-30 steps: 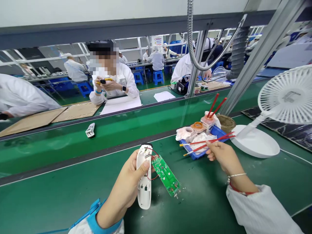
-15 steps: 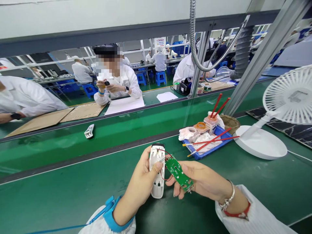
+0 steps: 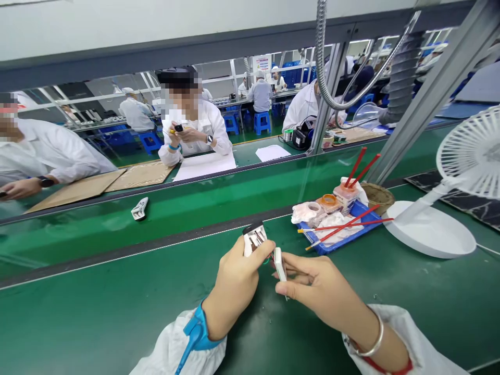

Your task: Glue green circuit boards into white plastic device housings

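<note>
Our L grip's closed on the shell: L hand [image 3: 236, 276] wraps the white shell [image 3: 255, 238], thumb over its open side, dark end up. R grip's a pinch: R hand [image 3: 326, 278] has the white part [image 3: 279, 264] btwn thumb & fingers, edge-on to us. Both pcs are up off the counter [image 3: 117, 317], side by side w/ a small gap. Thin wires [image 3: 270, 256] show in that gap, seemingly linking the two; the ends are hidden, so can't tell where they join.

Step in hand, as we judge it: handling/turning the white part next to the open shell, neither one laid down. Any move from here calls for both pcs kept close, w/ slack in the wires, & a light R pinch; a hard pull apart could strain a joint. Can't tell what's on the part's far side.

Further out, R of our hands: blue tray [image 3: 344, 244] w/ pots & crumpled wipes, 2 red brushes [image 3: 353, 225] crossed over it, 2 more upright in a pot [image 3: 345, 197]. White fan [image 3: 433, 232] is just beyond. Far side, L: a loose pc [image 3: 139, 209], separate from ours. Past that, a co-worker [image 3: 209, 122] holds a small dark item.
</note>
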A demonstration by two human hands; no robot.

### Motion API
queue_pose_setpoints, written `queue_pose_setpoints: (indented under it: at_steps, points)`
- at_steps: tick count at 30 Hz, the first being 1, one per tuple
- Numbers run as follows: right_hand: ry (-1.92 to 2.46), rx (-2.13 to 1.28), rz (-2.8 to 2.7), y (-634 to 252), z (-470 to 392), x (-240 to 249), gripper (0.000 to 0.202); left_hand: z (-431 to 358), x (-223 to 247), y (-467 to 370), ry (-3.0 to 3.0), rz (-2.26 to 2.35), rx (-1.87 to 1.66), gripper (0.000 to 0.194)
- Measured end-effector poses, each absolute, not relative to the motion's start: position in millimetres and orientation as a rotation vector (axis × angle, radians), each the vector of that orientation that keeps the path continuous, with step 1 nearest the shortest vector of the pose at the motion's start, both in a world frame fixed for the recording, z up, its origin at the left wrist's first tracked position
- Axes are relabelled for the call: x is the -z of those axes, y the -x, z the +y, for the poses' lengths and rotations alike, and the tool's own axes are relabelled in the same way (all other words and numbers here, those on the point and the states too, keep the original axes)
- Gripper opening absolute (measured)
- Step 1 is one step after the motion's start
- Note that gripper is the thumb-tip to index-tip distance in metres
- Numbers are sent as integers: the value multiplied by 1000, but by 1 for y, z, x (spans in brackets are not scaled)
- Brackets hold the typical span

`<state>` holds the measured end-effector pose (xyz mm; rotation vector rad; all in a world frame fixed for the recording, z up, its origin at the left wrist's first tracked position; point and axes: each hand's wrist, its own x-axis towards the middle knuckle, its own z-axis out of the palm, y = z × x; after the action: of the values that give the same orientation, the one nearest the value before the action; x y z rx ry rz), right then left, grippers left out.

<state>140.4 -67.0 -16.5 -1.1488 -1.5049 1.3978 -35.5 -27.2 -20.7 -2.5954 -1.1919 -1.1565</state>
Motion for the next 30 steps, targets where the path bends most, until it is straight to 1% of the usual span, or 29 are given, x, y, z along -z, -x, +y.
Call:
queue_pose_setpoints:
  at_steps: [4,6,8,11,13,17,20,23,27,30]
  points:
    - [1180,-1130,-1527,-135,-69,11,29,-29,22,33,2517,-1151,1132,53]
    - [1186,-1103,-1493,-135,-68,10,29,-30,25,32,2537,-1163,1080,54]
    - [1162,-1227,-1396,-136,-65,11,30,-30,29,31,2567,-1188,1020,56]
    - [1116,-1542,-1148,-137,-60,15,38,-29,37,29,2637,-1214,956,57]
    - [1105,-1657,-1021,-137,-57,17,39,-27,42,28,2712,-1267,903,56]
    - [1111,-1746,-951,-138,-48,20,29,-23,47,27,2867,-1491,768,54]
    - [1107,-1818,-968,-142,-41,20,27,-20,42,29,3023,-1609,722,52]
    - [1101,-1847,-976,-145,-40,20,27,-19,29,31,3153,-1616,734,46]
    - [1129,-1779,-978,-144,-43,21,29,-24,16,29,3210,-1584,755,39]
    - [1138,-1700,-981,-139,-46,24,31,-25,16,26,3183,-1618,806,34]
